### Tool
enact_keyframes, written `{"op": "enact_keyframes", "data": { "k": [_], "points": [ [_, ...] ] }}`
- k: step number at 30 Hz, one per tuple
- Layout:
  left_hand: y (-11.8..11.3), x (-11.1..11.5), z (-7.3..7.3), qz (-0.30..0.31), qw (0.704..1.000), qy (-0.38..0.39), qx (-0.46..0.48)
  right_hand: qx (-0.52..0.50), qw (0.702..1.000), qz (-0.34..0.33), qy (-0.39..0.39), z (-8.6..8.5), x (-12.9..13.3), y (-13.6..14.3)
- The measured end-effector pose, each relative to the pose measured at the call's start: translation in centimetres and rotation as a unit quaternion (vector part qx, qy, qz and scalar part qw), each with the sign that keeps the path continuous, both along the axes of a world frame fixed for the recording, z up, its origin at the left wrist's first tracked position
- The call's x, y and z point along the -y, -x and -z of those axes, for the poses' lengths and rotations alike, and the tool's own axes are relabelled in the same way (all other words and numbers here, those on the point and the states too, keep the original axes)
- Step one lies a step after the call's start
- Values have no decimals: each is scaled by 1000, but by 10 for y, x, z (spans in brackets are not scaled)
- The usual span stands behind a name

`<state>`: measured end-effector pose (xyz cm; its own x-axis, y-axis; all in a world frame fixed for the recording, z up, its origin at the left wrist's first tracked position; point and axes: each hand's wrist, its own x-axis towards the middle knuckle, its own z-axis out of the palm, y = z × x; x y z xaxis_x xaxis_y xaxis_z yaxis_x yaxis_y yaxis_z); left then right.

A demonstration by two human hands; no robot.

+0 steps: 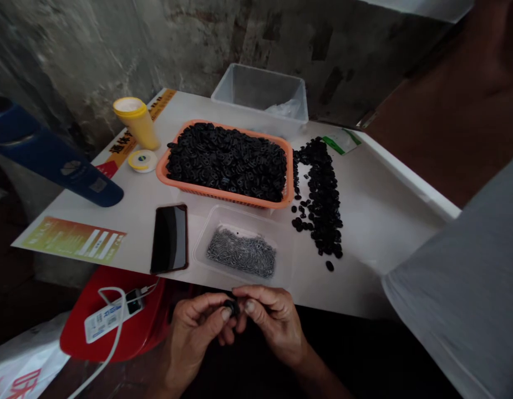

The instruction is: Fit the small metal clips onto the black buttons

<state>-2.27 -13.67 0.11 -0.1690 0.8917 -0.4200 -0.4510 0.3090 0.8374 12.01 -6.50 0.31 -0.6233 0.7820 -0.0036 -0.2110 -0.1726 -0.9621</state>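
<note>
Between the thumb and fingers of my left hand (pixel 198 332) is a small black plastic part (pixel 231 307), just below the table's front edge. My right hand (pixel 277 321) is pinched closed right beside it, and whatever its fingertips hold is too small to make out. Beyond my hands stands a clear plastic tub (pixel 202 252) with many small metal pins (pixel 242 252) in it. Farther back, an orange basket (pixel 287 194) is heaped with black plastic parts (pixel 227 160). More black pieces (pixel 325 205) lie in a long pile to its right.
A dark phone (pixel 169 238), a blue bottle (pixel 69 160), a yellow canister (pixel 137 122) and its lid (pixel 142 160) occupy the left side. At the back stands a clear bin (pixel 256 108). A red stool (pixel 135 332) with a white cable is lower left. Another person's grey sleeve (pixel 460 288) is at right.
</note>
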Motion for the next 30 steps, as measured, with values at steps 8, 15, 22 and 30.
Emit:
{"op": "enact_keyframes", "data": {
  "k": [8,15,22,30],
  "points": [
    [3,6,4,46,999,10,18,-43,984,-83,151,3,-9,-4],
    [6,6,-8,127,991,-6,-32,-61,953,-128,268,20,0,0],
    [3,6,-9,117,990,-27,-77,-139,940,-104,293,25,9,11],
    [3,3,-13,135,986,-52,-77,-166,945,-89,267,17,10,14]
  ]
}}
